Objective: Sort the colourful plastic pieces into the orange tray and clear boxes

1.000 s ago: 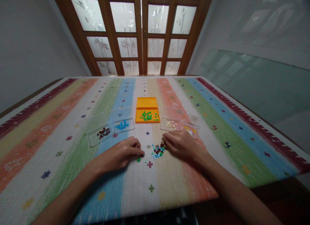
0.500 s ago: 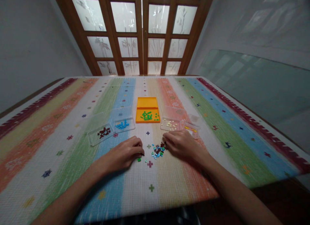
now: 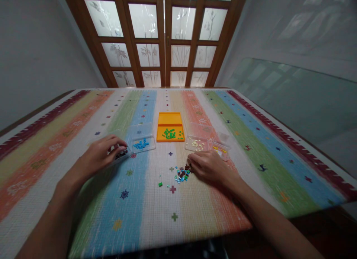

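Note:
My left hand (image 3: 107, 153) is over the clear box of brown pieces (image 3: 120, 153) at the left, hiding most of it. Its thumb and fingers are pinched, with a small dark brown building brick (image 3: 126, 146) at the tips. At the right edge of a mixed pile of small building bricks (image 3: 182, 174), brown, blue and green, rests my right hand (image 3: 208, 166). Its fingers are curled together against the pile; what they hold, if anything, is hidden. A green brick (image 3: 160, 184) lies apart, left of the pile.
An open orange box (image 3: 170, 140) holding green bricks stands in the middle. Beside it are a clear box of blue bricks (image 3: 154, 149), one of cream pieces (image 3: 186, 144) and one of yellow pieces (image 3: 228, 154). A striped cloth (image 3: 156, 221) covers the table.
My left hand has moved left and away from me, from beside the pile to the box of brown pieces, carrying a small dark piece. My right hand stays at the pile.

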A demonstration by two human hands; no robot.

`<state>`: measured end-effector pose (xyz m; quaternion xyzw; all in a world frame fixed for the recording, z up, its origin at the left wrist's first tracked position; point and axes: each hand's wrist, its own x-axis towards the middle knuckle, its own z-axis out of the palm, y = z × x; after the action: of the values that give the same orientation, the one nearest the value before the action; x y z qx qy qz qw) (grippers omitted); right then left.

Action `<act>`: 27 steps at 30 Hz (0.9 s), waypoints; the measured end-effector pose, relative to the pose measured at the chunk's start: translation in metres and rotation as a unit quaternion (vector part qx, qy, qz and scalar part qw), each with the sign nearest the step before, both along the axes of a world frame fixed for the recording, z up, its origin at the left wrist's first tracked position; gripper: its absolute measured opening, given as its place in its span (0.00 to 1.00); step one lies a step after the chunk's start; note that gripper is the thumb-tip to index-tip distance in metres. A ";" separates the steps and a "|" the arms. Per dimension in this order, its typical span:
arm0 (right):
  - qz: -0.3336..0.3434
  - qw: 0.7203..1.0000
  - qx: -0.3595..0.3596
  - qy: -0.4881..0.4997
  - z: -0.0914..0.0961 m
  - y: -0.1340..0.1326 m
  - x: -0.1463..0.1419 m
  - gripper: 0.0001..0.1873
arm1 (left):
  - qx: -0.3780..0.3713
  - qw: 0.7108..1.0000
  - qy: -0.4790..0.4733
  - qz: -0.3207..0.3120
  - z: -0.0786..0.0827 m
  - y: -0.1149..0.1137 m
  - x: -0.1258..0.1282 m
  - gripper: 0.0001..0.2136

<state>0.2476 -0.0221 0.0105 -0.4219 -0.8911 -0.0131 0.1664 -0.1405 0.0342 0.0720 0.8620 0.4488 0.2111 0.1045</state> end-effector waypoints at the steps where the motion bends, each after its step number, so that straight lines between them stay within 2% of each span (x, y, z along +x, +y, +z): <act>1: 0.001 1.000 -0.001 0.000 0.000 0.000 0.000 0.11 | -0.005 1.000 0.007 0.012 -0.002 0.003 -0.006 0.13; 5: 0.003 1.000 -0.008 0.004 -0.001 0.000 0.000 0.11 | -0.027 0.999 0.022 0.041 -0.014 0.011 -0.020 0.13; 9: -0.003 1.000 -0.009 0.003 -0.001 0.000 0.000 0.11 | -0.030 0.997 0.038 0.067 -0.020 0.012 -0.023 0.13; 17: -0.002 1.000 -0.011 -0.005 -0.002 0.000 0.000 0.11 | -0.036 0.991 0.080 0.099 -0.012 0.005 -0.016 0.12; 22: -0.003 1.000 -0.009 -0.003 0.000 0.000 0.000 0.10 | -0.025 0.988 0.092 0.123 -0.008 0.005 -0.013 0.16; 27: 0.002 1.000 -0.014 0.004 0.002 0.000 -0.001 0.11 | -0.009 0.991 0.058 0.124 -0.005 0.005 -0.011 0.14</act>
<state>0.2470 -0.0226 0.0121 -0.4222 -0.8916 0.0014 0.1639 -0.1513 0.0389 0.0668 0.8098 0.5591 0.1679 0.0590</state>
